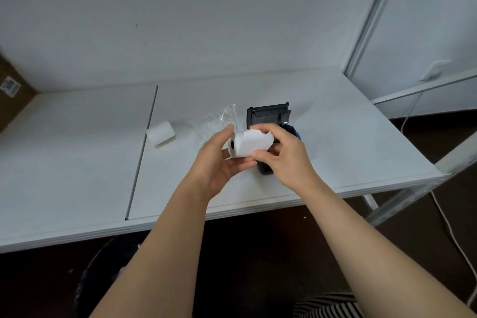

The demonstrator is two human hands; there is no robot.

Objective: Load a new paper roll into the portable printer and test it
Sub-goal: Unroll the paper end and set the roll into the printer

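Observation:
A white paper roll [249, 143] with a dark core hangs above the table, held between both hands. My left hand [222, 162] cups it from below and the left. My right hand [282, 155] pinches its loose, torn leading edge from the right. Behind them the black portable printer [268, 115] lies on the table with its lid flipped up; my right hand hides its lower body. A strip of torn clear wrapper sticks up by my left thumb.
A second white paper roll [161, 134] lies on the white table [77, 162] to the left. Crumpled clear plastic wrap [216, 121] sits beside the printer. A cardboard box [11, 95] stands at the far left. A white cable [449, 230] runs down at the right.

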